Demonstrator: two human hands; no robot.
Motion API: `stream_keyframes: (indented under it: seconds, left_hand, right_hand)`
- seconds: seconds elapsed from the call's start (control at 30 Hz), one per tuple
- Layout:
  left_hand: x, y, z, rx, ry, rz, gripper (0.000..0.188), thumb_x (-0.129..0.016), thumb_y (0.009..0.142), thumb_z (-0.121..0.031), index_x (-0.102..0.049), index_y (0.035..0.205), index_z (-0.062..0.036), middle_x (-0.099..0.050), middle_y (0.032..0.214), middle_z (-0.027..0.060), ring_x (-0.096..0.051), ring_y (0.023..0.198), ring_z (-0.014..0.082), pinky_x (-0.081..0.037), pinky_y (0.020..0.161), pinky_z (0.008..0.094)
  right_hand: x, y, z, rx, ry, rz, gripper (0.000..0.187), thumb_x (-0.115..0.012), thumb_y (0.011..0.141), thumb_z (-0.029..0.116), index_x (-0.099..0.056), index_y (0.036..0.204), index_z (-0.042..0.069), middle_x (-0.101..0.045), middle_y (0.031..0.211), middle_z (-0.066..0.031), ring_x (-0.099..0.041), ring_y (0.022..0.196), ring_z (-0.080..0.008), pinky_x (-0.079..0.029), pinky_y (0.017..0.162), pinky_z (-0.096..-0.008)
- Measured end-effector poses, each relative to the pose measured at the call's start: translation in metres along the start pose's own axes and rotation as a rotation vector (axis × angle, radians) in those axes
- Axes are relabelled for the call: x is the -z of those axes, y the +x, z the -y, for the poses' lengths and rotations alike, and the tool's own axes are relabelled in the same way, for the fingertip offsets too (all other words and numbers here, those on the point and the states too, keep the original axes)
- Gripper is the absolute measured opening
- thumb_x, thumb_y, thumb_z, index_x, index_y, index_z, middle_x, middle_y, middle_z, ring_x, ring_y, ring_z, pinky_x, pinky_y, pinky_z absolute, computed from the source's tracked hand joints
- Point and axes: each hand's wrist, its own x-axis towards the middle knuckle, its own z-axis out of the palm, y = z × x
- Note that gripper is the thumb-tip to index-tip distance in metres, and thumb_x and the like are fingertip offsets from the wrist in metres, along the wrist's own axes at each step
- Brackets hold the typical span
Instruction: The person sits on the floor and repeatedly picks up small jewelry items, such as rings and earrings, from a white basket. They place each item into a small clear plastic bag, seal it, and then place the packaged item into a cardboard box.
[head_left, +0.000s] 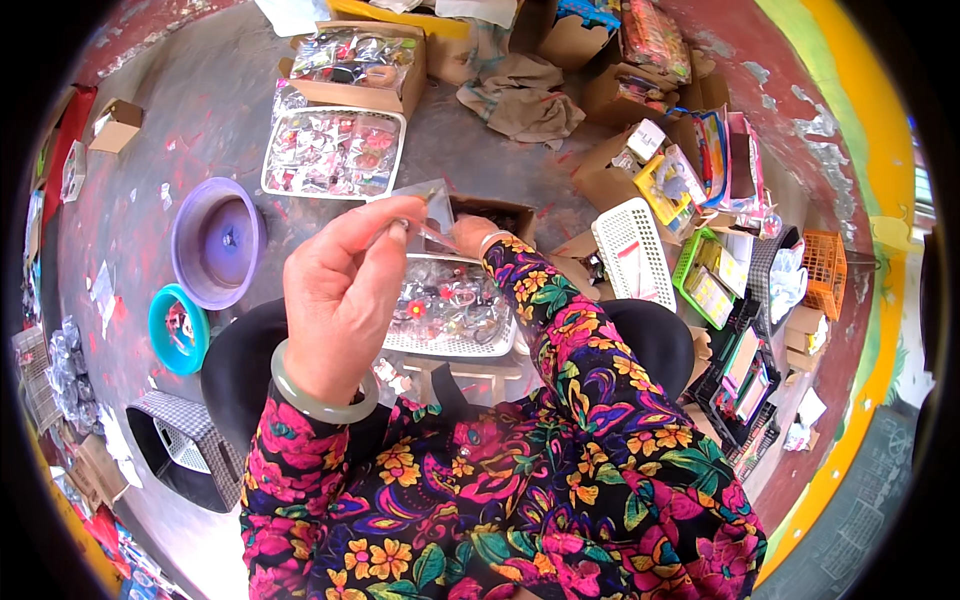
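Note:
My left hand (pixel 345 285), with a pale bangle at the wrist, is raised in front of me. Its thumb and fingers pinch the edge of a small clear plastic bag (pixel 437 208). Beyond the bag, my right hand (pixel 472 234) reaches to a small open cardboard box (pixel 518 217) with a dark inside; its fingertips are partly hidden, so their grip does not show. Just below both hands sits a white basket (pixel 450 348) full of small colourful items in clear bags (pixel 445 305), among them a red flower shape.
Another white basket (pixel 267 165) of bagged items stands ahead, before a filled cardboard box (pixel 412 85). At left are a purple basin (pixel 180 245) and a teal basin (pixel 160 335). Rightward stand a white perforated basket (pixel 610 245), a green basket (pixel 685 262) and a black crate (pixel 735 425).

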Motion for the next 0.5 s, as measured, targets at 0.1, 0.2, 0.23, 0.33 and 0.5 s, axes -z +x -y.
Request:
stream_keyframes:
  seconds: [0.1, 0.2, 0.23, 0.33, 0.5]
  left_hand:
    - [-0.002, 0.001, 0.000, -0.014, 0.028, 0.003, 0.018, -0.051, 0.086, -0.001, -0.062, 0.100, 0.0026, -0.058, 0.080, -0.0026, -0.043, 0.065, 0.0008, -0.035, 0.055, 0.0159]
    - [0.003, 0.001, 0.000, 0.000, 0.083, 0.054, 0.021, -0.046, 0.088, -0.002, -0.060, 0.103, 0.0038, -0.060, 0.092, 0.0037, -0.052, 0.081, 0.0080, -0.041, 0.073, 0.0222]
    - [0.006, 0.000, 0.001, 0.008, 0.104, 0.078, 0.022, -0.044, 0.090, -0.003, -0.059, 0.104, 0.0045, -0.062, 0.099, 0.0070, -0.057, 0.089, 0.0116, -0.044, 0.083, 0.0254]
    - [0.005, 0.002, 0.005, 0.007, 0.080, 0.078, 0.021, -0.044, 0.090, -0.003, -0.059, 0.103, 0.0043, -0.062, 0.098, 0.0067, -0.057, 0.089, 0.0114, -0.044, 0.083, 0.0254]
    - [0.000, 0.011, 0.013, -0.046, -0.005, 0.100, 0.021, -0.045, 0.090, -0.004, -0.059, 0.102, 0.0045, -0.062, 0.095, 0.0061, -0.056, 0.088, 0.0100, -0.045, 0.081, 0.0243]
  right_hand:
    - [-0.007, 0.005, -0.008, -0.027, -0.035, -0.040, 0.025, -0.054, 0.078, 0.012, -0.066, 0.099, 0.007, -0.060, 0.104, -0.0189, -0.059, 0.098, -0.0323, -0.048, 0.083, -0.0391]
    - [-0.005, 0.001, -0.011, -0.043, -0.023, -0.122, 0.023, -0.059, 0.074, 0.014, -0.067, 0.094, 0.005, -0.062, 0.100, -0.0179, -0.060, 0.093, -0.0329, -0.049, 0.080, -0.0391]
    - [-0.002, -0.001, -0.011, -0.050, 0.012, -0.135, 0.023, -0.059, 0.073, 0.014, -0.067, 0.093, 0.005, -0.062, 0.100, -0.0181, -0.060, 0.093, -0.0328, -0.049, 0.080, -0.0391]
    - [0.014, -0.014, -0.009, -0.082, 0.085, -0.195, 0.019, -0.059, 0.072, 0.014, -0.068, 0.085, 0.003, -0.063, 0.092, -0.0192, -0.061, 0.087, -0.0334, -0.049, 0.077, -0.0399]
    - [0.039, -0.032, -0.017, -0.008, 0.159, -0.331, 0.018, -0.058, 0.070, 0.018, -0.069, 0.077, 0.005, -0.063, 0.081, -0.0185, -0.060, 0.077, -0.0342, -0.047, 0.072, -0.0419]
